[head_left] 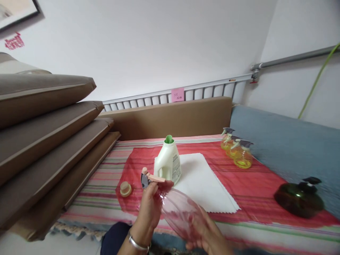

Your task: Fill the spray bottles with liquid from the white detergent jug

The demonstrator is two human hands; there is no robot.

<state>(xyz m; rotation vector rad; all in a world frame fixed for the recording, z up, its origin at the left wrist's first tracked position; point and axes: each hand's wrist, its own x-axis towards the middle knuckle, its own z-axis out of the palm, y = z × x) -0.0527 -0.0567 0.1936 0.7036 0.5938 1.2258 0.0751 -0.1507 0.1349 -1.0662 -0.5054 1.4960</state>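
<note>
My left hand [149,209] is closed round the neck of a clear pink spray bottle [180,212], just under its pink trigger head [150,177]. Under the bottle's round body sits my right hand [208,232], cupping it from below, seen partly through the plastic. The bottle is tilted, head pointing up and left. Behind it, a white detergent jug [168,163] with an open green spout stands on a white cloth [204,184]. A small beige cap [125,188] lies left of the jug.
Three yellow spray bottles [237,150] stand at the back right on the red striped cover [255,184]. A dark green spray bottle [300,200] sits at the right. Brown cushions [47,141] are stacked on the left, and a cardboard panel [170,118] lines the back.
</note>
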